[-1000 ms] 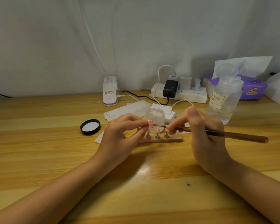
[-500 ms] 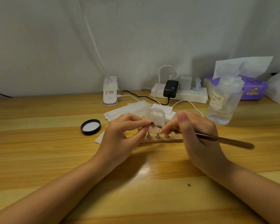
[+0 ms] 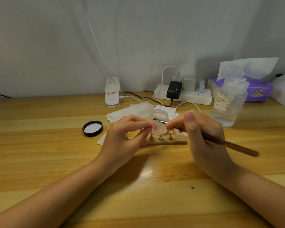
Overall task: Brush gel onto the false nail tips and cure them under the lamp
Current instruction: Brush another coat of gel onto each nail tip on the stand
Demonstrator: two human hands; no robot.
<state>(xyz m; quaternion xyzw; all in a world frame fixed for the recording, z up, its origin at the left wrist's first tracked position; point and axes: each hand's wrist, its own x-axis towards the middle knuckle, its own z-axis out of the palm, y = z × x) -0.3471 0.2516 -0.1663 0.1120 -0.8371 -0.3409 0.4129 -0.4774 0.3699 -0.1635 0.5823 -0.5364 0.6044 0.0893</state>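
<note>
Head view: the left hand (image 3: 125, 137) pinches a pink nail tip (image 3: 153, 125) between thumb and forefinger, raised just above the wooden holder (image 3: 181, 142); the right hand (image 3: 202, 135) grips the brush (image 3: 229, 145), its bristles over the open gel jar (image 3: 158, 117); two more tips stand on the holder; the black lid (image 3: 92, 128) lies to the left on the table (image 3: 39, 145).

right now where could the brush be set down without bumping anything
Bare wood lies near the front edge of the table, between the forearms, and on the far left beyond the black jar lid. It is crowded around the nail stand, gel jar, wipes, power strip and clear bottle.
</note>
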